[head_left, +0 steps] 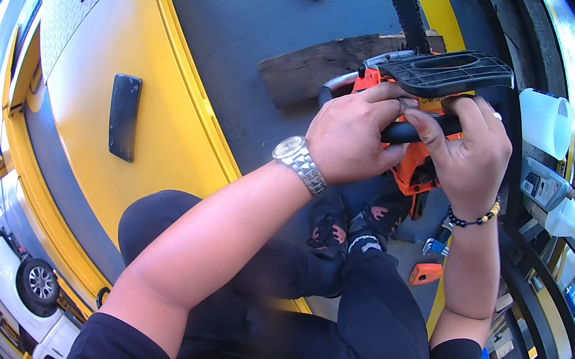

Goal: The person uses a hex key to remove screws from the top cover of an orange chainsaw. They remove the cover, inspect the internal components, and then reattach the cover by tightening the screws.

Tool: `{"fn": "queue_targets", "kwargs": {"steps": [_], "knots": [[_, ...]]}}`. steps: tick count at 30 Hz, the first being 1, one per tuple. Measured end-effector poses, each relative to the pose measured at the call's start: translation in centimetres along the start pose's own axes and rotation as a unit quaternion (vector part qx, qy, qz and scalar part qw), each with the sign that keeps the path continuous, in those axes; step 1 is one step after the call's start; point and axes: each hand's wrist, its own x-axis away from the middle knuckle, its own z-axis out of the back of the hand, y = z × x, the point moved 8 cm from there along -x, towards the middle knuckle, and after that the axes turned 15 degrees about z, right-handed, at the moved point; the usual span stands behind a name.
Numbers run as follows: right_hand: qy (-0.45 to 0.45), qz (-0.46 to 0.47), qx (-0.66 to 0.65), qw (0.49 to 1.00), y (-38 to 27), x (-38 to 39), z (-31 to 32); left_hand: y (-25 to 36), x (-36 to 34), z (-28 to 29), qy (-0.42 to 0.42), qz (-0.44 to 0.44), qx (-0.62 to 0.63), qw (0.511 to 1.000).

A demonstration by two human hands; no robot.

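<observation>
An orange chainsaw (410,173) is in front of me at upper centre, its black bar (408,15) pointing away and its black hand guard (444,71) above my fingers. My left hand (358,131) is closed around the black handle (401,132), with its fingertips near the guard. My right hand (467,148) grips the same area from the right, its thumb beside my left fingers and its other fingers curled under the guard. What my fingertips touch beneath the guard is partly hidden.
A wooden board (297,73) lies behind the saw. A yellow platform (87,26) holds a black plate (123,116). At right are a white jug (546,121), a grey bottle (542,183), hex keys (435,247) and an orange part (425,273). A white vehicle (8,289) stands lower left.
</observation>
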Motion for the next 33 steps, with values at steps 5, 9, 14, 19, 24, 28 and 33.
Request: {"fn": "queue_targets", "kwargs": {"steps": [5,9,14,19,24,28,33], "knots": [[0.101,-0.084,0.079,0.988,-1.6,2.0,1.1,0.9,-0.5,-0.5,-0.016,-0.014,0.003,1.000],[0.073,-0.126,0.130,0.981,-2.0,1.6,-0.1,0.8,-0.6,-0.1,-0.036,-0.004,-0.009,0.999],[-0.009,-0.059,0.100,0.993,-3.8,1.6,-2.1,0.2,-0.6,-0.5,-0.056,-0.017,0.014,0.998],[-0.047,0.022,0.001,0.999,-3.5,1.9,-0.2,-0.5,-0.8,-0.7,-0.061,0.001,-0.002,0.998],[-0.026,-0.043,-0.006,0.999,-1.8,2.7,1.0,-0.1,-0.8,-0.2,-0.072,0.040,-0.008,0.997],[-0.030,-0.056,0.022,0.998,-1.4,2.3,0.3,-0.1,-0.8,-0.2,-0.061,0.042,-0.002,0.997],[-0.054,-0.020,-0.001,0.998,-2.7,1.4,0.3,-0.4,-0.8,-0.8,-0.099,0.045,-0.002,0.994]]}}
